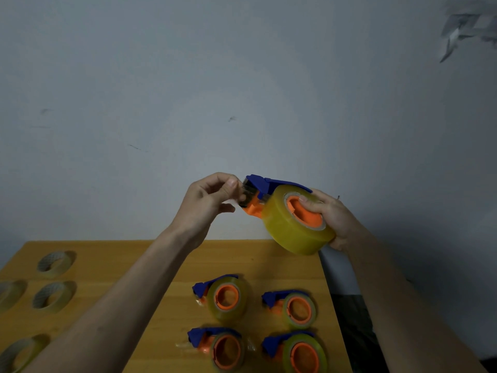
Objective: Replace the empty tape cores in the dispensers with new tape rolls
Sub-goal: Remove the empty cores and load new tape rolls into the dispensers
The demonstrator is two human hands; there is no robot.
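Four loaded dispensers on my desk (166, 265), a fifth raised in my hands.

Nearest me, the bottom-right dispenser (295, 351) lies flat beside three others, with empty tape cores (55, 262) well apart at the left edge. My right hand (330, 219) grips the raised tape dispenser (269, 189), fingers curled into its orange hub, a full yellow tape roll (285, 232) seated on it. My left hand (207, 200) pinches the clear tape end (242, 192) at the blue cutter.

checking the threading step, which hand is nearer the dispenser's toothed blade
Left. The left hand pinches right at the toothed blade; the right hand is farther back, gripping the tape roll.
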